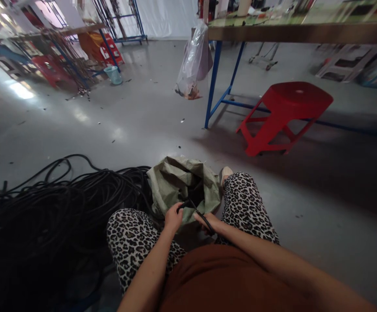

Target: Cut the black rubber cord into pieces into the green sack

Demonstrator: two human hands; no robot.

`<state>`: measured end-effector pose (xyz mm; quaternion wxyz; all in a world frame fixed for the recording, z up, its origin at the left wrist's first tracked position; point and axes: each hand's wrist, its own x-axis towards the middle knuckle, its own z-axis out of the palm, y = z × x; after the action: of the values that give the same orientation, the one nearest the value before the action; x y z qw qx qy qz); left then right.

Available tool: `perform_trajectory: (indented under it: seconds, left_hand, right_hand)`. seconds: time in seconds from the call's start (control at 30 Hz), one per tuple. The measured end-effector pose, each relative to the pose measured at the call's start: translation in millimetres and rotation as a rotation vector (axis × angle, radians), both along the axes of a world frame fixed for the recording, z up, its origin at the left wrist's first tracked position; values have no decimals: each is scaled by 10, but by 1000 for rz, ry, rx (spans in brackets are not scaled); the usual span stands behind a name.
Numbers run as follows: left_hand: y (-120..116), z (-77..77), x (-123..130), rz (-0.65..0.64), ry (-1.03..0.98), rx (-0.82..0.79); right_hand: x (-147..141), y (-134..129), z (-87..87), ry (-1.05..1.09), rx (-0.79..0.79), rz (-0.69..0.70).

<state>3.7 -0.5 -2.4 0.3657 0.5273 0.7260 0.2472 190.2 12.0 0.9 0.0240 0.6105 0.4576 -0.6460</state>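
My left hand is closed around a piece of black cord. Close by on the right, my right hand grips dark scissors, whose blades point at the cord. Both hands are over the mouth of a greenish woven sack that stands between my knees. The sack's rim is rolled and crumpled, and its inside is dark, with contents I cannot make out. On the left a big heap of black cord lies in loose coils on the floor, reaching up to the sack.
A red plastic stool stands ahead right, beside a worktable with blue legs. A clear plastic bag hangs off the table's corner. Farther left are a small light-blue bin and another table. Scraps dot the grey floor.
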Motion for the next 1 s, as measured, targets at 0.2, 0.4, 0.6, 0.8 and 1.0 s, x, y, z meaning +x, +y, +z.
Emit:
perform_trajectory:
  seconds: [0.2, 0.4, 0.6, 0.8, 1.0]
  left_hand:
    - [10, 31, 24, -13, -10, -29]
    - [-4, 10, 32, -42, 19, -52]
    - [-13, 21, 55, -71, 13, -71]
    - [-11, 13, 56, -114, 12, -86]
    - [-11, 33, 50, -174, 10, -91]
  right_hand:
    - [-21, 10, 190, -7, 11, 50]
    - [-13, 7, 149, -4, 34, 82]
    - [-15, 14, 145, -29, 61, 95]
    - [-21, 16, 78, -51, 80, 101]
    - [2, 13, 79, -26, 127, 119]
